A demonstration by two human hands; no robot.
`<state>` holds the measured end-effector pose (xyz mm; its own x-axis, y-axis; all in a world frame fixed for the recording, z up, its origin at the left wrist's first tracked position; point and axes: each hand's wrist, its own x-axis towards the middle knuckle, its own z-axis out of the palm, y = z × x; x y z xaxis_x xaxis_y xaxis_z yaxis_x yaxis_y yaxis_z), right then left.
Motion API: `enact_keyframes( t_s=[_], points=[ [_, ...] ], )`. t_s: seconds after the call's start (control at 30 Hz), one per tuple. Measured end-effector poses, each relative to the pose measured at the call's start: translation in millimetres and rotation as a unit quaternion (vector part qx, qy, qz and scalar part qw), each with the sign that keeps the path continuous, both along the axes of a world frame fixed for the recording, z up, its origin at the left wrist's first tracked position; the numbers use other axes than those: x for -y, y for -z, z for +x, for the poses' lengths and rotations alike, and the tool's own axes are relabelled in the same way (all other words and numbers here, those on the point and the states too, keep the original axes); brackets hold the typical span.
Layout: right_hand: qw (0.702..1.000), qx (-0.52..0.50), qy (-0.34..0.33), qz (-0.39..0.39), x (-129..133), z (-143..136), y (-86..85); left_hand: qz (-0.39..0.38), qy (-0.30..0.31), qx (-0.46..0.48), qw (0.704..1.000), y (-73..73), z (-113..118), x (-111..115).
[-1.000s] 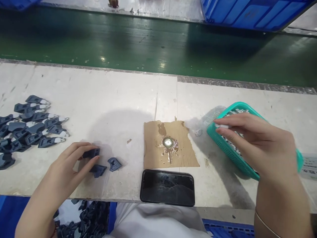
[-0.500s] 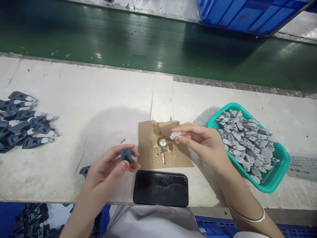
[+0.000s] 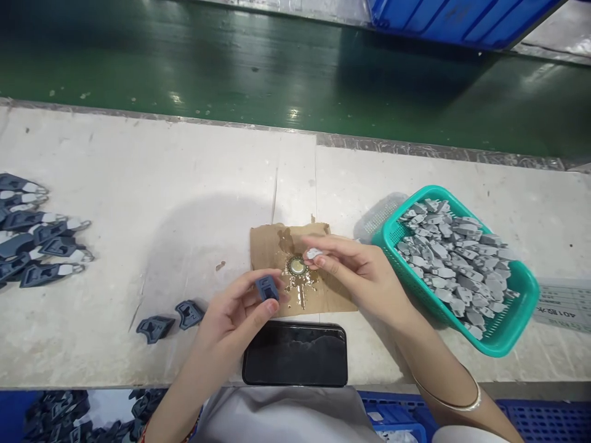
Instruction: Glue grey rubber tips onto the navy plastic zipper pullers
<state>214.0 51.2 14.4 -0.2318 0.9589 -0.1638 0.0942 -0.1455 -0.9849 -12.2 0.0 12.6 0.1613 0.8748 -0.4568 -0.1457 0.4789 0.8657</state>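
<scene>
Head view. Tabletop (image 3: 194, 154) pale, scuffed, seamed; beyond it a smooth green surface (image 3: 212, 74) with a dull shine. Near the middle, brown cardboard (image 3: 265, 252), roughly square, edges ragged, blotched with wet, glossy liquid. On it a small round disc (image 3: 297, 266), shiny, with a beaded-looking rim.

Left hand (image 3: 231, 317) partly curled, thumb and fingers closed on a dark block (image 3: 266, 288): blue-grey, matt, hollowed, plastic by the look of it. Held up over the cardboard's near left edge. Right hand (image 3: 367, 274) pinches a white piece (image 3: 314, 253), small and irregular, between thumb and fingertips, just beside the disc. The two held parts are near each other, apart.

Black phone (image 3: 295, 355), flat and glassy, lies just nearside of the cardboard. To the right, a teal basket (image 3: 530, 307), perforated plastic, rounded corners, heaped with angular grey pieces (image 3: 455, 264). To the left, two loose dark blocks (image 3: 156, 329), curved and recessed; farther left, a cluster of dark parts (image 3: 48, 246) with white ends and thin metal tips.
</scene>
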Motion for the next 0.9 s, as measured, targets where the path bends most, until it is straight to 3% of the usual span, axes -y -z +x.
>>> enact_keyframes(
  t_s=[0.17,0.57,0.8,0.9],
  points=[
    [1.0,-0.007,0.008,-0.028,0.3,-0.1,-4.1,0.014,0.047,-0.018,0.999,3.6,-2.1,-4.2],
    [0.995,-0.038,0.043,-0.083,-5.2,0.7,4.7,0.031,0.029,-0.063,0.997,2.5,6.3,-8.8],
    [0.999,0.034,0.024,-0.033,-4.4,-0.9,8.1,0.026,0.055,-0.041,0.997,9.7,2.8,-1.5],
    [0.993,0.114,-0.002,0.035,-2.6,-1.8,7.3,0.042,0.054,-0.042,0.997,11.3,1.7,-0.4]
  ],
)
